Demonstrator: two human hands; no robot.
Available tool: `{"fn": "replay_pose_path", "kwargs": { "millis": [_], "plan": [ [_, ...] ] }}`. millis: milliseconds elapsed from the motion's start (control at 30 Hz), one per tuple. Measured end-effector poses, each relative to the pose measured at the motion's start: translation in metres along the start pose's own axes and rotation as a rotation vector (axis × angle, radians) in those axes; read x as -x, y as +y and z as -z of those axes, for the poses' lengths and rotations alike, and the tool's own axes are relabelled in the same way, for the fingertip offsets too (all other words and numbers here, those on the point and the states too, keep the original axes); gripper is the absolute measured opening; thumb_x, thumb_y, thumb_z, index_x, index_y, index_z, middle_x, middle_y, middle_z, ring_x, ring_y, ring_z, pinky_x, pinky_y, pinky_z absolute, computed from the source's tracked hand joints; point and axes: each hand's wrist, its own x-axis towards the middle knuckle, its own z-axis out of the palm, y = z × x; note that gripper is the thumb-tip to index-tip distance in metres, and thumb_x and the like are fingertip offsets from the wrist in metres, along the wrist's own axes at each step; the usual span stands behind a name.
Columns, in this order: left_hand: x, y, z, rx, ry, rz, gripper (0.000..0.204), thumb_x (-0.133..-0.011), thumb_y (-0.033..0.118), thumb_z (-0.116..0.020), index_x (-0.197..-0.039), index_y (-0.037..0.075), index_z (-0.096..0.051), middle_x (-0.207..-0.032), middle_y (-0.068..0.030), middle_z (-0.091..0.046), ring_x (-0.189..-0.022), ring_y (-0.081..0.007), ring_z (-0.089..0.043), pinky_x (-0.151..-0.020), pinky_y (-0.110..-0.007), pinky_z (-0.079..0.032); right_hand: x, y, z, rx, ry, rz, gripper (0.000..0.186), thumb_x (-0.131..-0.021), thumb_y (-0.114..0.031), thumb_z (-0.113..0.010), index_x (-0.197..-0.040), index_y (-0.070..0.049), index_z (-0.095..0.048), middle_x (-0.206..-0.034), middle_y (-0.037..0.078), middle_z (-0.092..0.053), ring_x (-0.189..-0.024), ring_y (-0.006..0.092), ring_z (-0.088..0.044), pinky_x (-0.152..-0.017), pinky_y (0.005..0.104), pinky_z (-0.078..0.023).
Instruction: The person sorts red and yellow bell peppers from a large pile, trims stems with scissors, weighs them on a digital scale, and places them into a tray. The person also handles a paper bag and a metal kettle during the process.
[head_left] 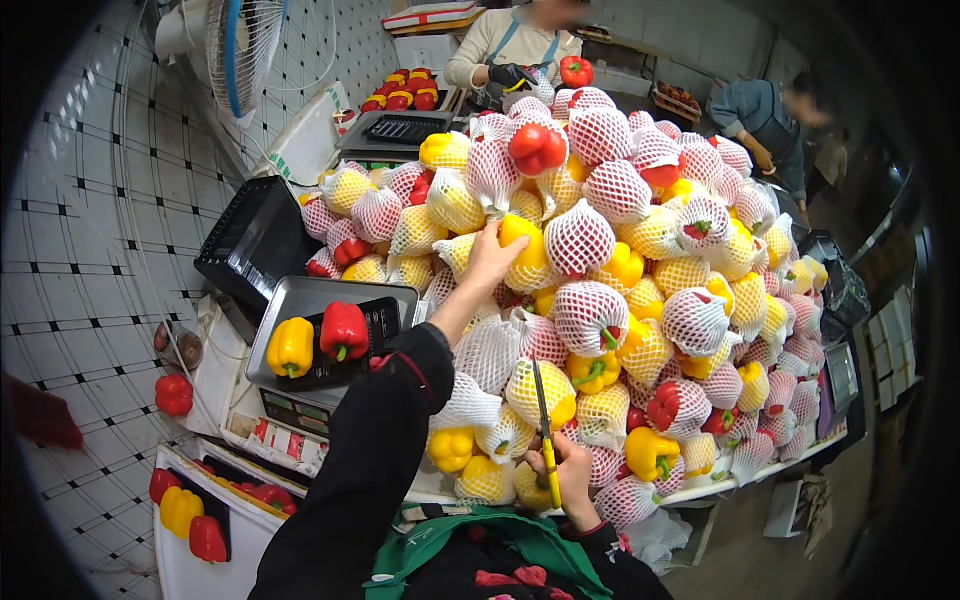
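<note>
My left hand (489,258) reaches into the big heap of bell peppers, its fingers closed on a yellow bell pepper (530,262). White foam net sleeves wrap most peppers around it, such as a red one (579,238) just to the right. Near the heap's front edge, my right hand (568,478) grips a knife (549,455) by its yellow handle. Its slim dark blade points up and away over the netted peppers. Left of my left forearm, a yellow pepper (291,347) and a red pepper (344,332) lie on a black tray on a metal scale pan (287,300).
A stack of black trays (256,236) stands behind the scale. At lower left, a white crate (190,570) holds trayed peppers. One red pepper (174,395) lies on the tiled floor. Across the heap, a gloved person (515,55) works; another (765,120) stands far right. A fan (240,55) is upper left.
</note>
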Motion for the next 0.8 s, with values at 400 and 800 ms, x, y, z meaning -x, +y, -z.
{"fn": "replay_pose_path", "kwargs": {
  "millis": [400,800],
  "plan": [
    [0.01,0.004,0.025,-0.169,-0.143,-0.005,0.066,-0.075,0.045,-0.071,-0.116,-0.003,-0.05,-0.107,-0.0202,-0.058,-0.101,-0.0298,-0.057,-0.088,-0.038,-0.044,0.001,0.005,0.009,-0.067,0.07,-0.125,0.02,-0.074,-0.014,-0.075,-0.085,-0.002,-0.064,-0.063,0.0,-0.06,-0.057,0.0038,-0.052,-0.052,0.0217,-0.043],
    [-0.094,0.099,-0.02,-0.716,0.296,-0.57,0.073,-0.061,0.027,-0.077,-0.126,0.018,-0.045,-0.124,-0.0127,-0.041,-0.112,-0.0329,-0.047,-0.091,-0.045,-0.041,0.002,0.013,0.003,-0.09,0.121,-0.21,0.023,-0.072,-0.018,-0.077,-0.084,-0.002,-0.065,-0.062,0.003,-0.061,-0.056,0.0065,-0.054,-0.053,0.024,-0.044]
  ]
}}
